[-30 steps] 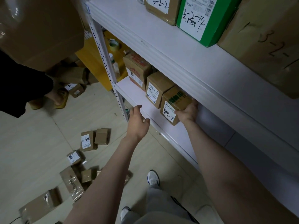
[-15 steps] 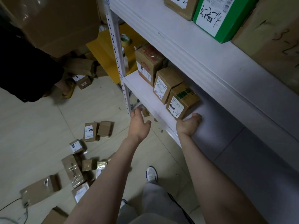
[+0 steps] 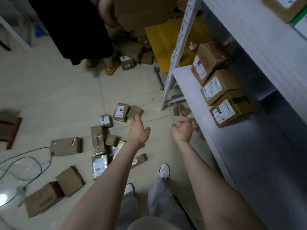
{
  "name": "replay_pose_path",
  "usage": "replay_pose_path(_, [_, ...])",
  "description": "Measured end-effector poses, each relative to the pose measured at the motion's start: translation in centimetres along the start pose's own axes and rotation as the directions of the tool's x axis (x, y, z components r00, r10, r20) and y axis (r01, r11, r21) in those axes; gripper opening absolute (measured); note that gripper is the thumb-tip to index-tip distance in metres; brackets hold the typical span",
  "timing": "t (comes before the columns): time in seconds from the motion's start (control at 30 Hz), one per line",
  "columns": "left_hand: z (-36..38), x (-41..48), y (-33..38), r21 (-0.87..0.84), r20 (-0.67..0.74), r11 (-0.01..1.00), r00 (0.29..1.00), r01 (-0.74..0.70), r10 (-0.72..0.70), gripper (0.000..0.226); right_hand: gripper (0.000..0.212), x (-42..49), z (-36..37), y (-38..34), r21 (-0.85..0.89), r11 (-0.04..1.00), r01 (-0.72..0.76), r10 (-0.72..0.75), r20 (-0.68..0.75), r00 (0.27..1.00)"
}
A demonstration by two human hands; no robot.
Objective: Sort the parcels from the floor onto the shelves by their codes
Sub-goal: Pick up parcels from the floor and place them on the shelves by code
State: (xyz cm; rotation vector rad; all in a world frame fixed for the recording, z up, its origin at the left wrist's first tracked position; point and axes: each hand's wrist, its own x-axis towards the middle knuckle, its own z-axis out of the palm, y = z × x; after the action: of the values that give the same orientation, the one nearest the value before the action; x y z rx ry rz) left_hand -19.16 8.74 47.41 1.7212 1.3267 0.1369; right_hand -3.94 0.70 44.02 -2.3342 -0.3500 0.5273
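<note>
Three brown parcels stand in a row on the lower white shelf (image 3: 191, 90); the nearest is a box with green tape (image 3: 231, 109) and a white label. Both my hands hang over the floor, away from the shelf. My left hand (image 3: 138, 130) holds nothing, its fingers loosely curled, just in front of a small brown parcel (image 3: 134, 111). My right hand (image 3: 182, 129) is empty too, fingers relaxed, beside the shelf's front edge. Several brown parcels lie scattered on the tiled floor, among them a labelled box (image 3: 120, 112) and a flat taped one (image 3: 98, 141).
Another person in black (image 3: 74, 29) stands at the back holding a large cardboard box (image 3: 142, 12). A yellow table (image 3: 164, 40) sits behind the shelf post (image 3: 174, 63). Cables (image 3: 25, 165) trail on the floor at left. My feet (image 3: 163, 170) stand near the shelf.
My right hand has let go of the green-taped box and pulled back off the shelf. Both hands have dropped toward the floor, and my view has swung down and left.
</note>
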Motion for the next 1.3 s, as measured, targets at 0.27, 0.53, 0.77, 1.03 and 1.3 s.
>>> replay_pose_path(0.27, [-7.3, -2.9, -11.3, -0.047, -0.134, 0.962, 0.953, 0.268, -0.272, 0.065, 0.016, -7.4, 9.0, -4.2, -0.037, 0.982, 0.186, -0.16, 0.372, 0.914])
replay_pose_path(0.53, [-12.0, -6.0, -20.5, -0.172, -0.207, 0.894, 0.872, 0.414, -0.444, 0.063, 0.019, -14.0, 17.7, -6.3, -0.081, 0.926, 0.369, -0.234, 0.644, 0.729])
replay_pose_path(0.77, [-13.5, -7.6, -28.7, -0.25, -0.185, 0.802, 0.786, 0.542, -0.589, 0.066, 0.016, -16.7, 23.8, -5.9, -0.154, 0.833, 0.531, -0.243, 0.761, 0.602])
replay_pose_path(1.03, [-16.6, -2.9, -36.3, -0.339, -0.264, 0.793, 0.758, 0.506, -0.597, 0.06, 0.022, -17.6, 35.5, -4.4, -0.265, 0.769, 0.581, -0.139, 0.818, 0.558])
replay_pose_path(1.3, [-15.8, 2.5, -46.3, -0.309, -0.278, 0.806, 0.763, 0.504, -0.584, 0.053, 0.057, -18.3, 50.4, 0.5, -0.288, 0.611, 0.737, -0.135, 0.88, 0.456])
